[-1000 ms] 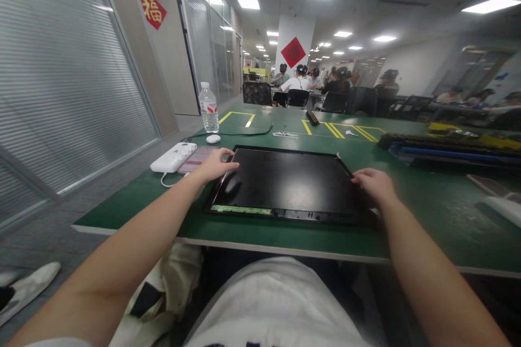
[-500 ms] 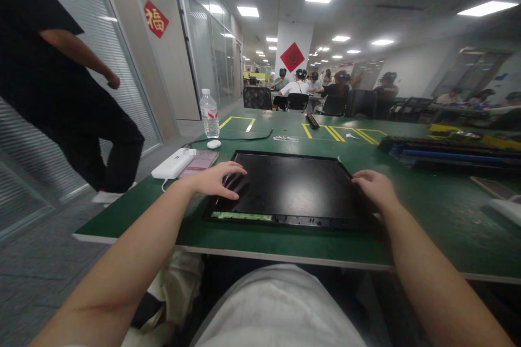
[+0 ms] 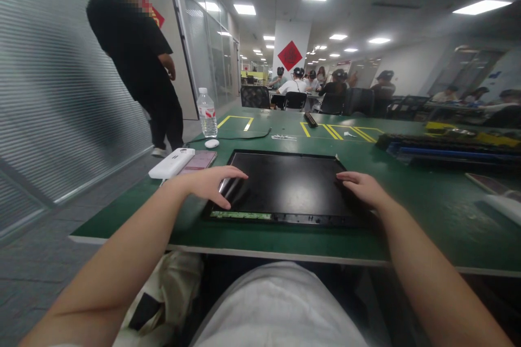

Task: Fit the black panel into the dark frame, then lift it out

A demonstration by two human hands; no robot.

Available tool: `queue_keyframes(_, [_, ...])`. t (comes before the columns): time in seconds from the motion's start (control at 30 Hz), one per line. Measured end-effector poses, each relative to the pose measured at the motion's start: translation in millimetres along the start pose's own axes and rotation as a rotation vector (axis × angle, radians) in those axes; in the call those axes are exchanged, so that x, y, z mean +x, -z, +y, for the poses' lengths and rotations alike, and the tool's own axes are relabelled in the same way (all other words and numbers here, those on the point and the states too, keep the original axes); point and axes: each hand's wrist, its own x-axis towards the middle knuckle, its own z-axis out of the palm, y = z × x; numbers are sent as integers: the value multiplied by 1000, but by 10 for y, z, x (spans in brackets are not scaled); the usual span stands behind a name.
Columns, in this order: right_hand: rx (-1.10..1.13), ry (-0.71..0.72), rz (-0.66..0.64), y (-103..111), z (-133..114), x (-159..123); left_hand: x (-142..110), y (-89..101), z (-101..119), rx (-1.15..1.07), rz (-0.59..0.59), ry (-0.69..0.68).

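Note:
A black screen panel (image 3: 291,181) in a dark frame lies flat before me. Along its near edge, toward the left, runs a green circuit strip (image 3: 240,216). Over the panel's left edge is my left hand (image 3: 207,183), thumb and fingers spread wide apart. My right hand (image 3: 362,188) reaches in over the right edge, its fingers stretched out toward the glass. Whether the fingertips touch the panel or hover just above it I cannot tell.
On the green table (image 3: 134,216), left of the panel, are a white power bank (image 3: 172,163), a phone (image 3: 200,161), a small white case (image 3: 211,143) and a water bottle (image 3: 207,113). Long dark parts (image 3: 448,150) lie at right. A person (image 3: 134,54) is at the left.
My right hand has moved left, from the panel's right edge to over the glass. My left thumb has shifted a little toward the near left. The person at left has walked farther off.

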Motion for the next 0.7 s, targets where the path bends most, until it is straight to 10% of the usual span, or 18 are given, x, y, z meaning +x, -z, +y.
queue_keyframes(0.37, [14,-40,27,-12,-41,-7,-98,158,454,173,-88,39])
queue_keyframes(0.7, [2,-52,26,-9,-57,-1,-236,161,423,305,-74,109])
